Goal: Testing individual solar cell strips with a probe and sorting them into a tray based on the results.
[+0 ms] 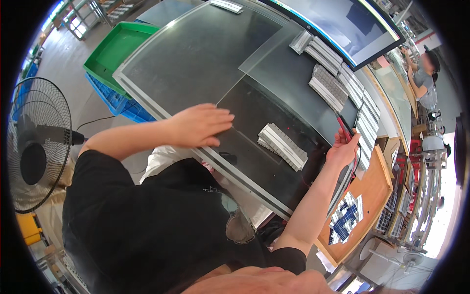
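Observation:
My left hand [203,126] hovers or rests, fingers stretched out, over the dark glass-topped table [186,59]; whether it touches the glass I cannot tell. It holds nothing. My right hand [342,149] is closed around a pair of red and black test probes [345,126], with a red lead trailing below. The probes point away from me, their tips close to the near end of a stack of thin silvery strips [329,88] and a long row of strips [368,115]. Between my hands lies another fanned stack of strips [282,147] on the glass.
A monitor [342,29] stands along the far edge. To the left are a green tray [120,51], a blue crate [115,100] and a fan [41,144]. A wooden tray [374,196] with blue and silver pieces sits at right. Another person [422,78] is beyond.

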A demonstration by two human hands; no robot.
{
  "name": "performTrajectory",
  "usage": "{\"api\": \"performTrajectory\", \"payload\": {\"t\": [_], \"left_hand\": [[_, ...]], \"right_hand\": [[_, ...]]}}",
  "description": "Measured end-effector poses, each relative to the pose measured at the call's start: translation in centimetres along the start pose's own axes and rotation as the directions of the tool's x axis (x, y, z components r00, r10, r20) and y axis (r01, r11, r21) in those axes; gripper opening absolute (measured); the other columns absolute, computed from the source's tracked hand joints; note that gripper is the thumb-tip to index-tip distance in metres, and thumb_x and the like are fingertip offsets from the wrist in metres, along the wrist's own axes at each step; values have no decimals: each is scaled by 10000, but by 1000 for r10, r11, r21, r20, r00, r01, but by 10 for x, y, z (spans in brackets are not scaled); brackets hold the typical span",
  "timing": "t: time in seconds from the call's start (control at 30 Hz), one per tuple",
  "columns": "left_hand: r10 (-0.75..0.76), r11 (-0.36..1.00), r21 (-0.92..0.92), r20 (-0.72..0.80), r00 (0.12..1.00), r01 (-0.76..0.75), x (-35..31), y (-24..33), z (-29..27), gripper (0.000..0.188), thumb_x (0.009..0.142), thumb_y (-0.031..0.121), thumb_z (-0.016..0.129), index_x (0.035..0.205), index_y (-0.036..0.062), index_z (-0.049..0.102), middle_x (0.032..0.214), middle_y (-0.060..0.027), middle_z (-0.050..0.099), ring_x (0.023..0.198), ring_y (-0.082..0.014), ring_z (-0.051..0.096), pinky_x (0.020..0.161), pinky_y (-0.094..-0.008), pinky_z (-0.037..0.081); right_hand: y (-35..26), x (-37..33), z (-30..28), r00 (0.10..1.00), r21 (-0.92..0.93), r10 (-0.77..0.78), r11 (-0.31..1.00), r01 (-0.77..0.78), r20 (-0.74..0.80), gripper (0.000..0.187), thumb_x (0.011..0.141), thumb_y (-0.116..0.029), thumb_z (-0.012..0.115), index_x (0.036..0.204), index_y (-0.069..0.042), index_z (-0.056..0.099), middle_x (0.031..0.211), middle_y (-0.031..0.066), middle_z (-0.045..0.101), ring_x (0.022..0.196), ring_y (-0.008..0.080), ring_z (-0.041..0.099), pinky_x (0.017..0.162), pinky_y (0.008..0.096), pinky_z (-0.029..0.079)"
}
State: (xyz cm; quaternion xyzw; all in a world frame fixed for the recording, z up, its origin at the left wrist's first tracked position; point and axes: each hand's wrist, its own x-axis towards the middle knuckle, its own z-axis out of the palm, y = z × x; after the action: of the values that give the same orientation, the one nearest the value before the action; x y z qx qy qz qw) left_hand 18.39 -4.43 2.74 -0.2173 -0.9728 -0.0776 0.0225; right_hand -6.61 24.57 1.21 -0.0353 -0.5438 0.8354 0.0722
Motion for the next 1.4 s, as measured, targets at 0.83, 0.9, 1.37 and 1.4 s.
{"api": "performTrajectory", "payload": {"t": [0.83,0.9,1.37,1.4], "left_hand": [[73,923,-265,-594,801,-280,53,51,-16,263,712,139,625,965,94,570,877,-57,585,755,-234,548,686,-340,435],[31,954,-246,-484,874,-170,94,23,-9,349,720,165,596,1054,94,523,1051,-71,542,947,-236,508,787,-363,399],[-113,987,92,-172,979,130,329,-49,17,781,775,594,373,1323,71,184,1382,-86,188,1279,-206,166,998,-448,158],[-107,988,92,-172,979,124,332,-49,19,781,775,594,373,1323,71,184,1382,-86,188,1279,-206,166,998,-448,158]], "right_hand": [[-1,-3,-1,999,48,41,998,-42,18,277,873,-274,447,955,-11,479,722,107,585,596,180,582,493,251,469],[1,-2,-6,1000,41,25,999,-25,7,286,873,-282,448,967,-13,472,738,105,579,603,180,581,494,250,469],[3,-2,2,999,44,40,998,-41,13,285,872,-287,455,993,-30,459,784,87,554,621,176,584,487,245,470],[2,-2,3,999,45,37,998,-37,8,285,872,-287,455,993,-30,459,784,87,554,621,176,584,487,245,470]]}}
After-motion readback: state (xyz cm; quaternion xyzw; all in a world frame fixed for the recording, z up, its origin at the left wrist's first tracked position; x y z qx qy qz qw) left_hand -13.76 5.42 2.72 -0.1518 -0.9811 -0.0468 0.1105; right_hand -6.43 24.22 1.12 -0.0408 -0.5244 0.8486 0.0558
